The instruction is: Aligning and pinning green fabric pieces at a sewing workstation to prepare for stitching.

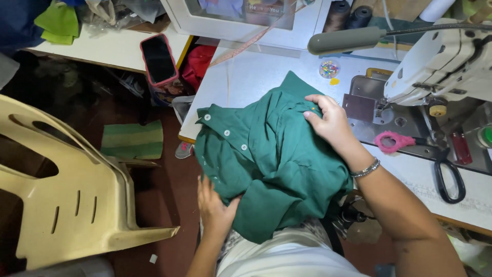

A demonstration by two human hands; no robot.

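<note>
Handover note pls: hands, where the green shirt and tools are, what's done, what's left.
Left hand: gripping the lower edge of the green shirt at the table's near edge.
Right hand: pressed flat on top of the shirt, near a pin.
Shirt: bunched on the sewing table, hanging partly over the lap, button placket showing on the left.
Sewing machine to the right, nothing under its needle. Black scissors and pink snips lie unused beside it.
Done: shirt gathered in both hands.
Left: the shirt is not yet at the machine.
</note>
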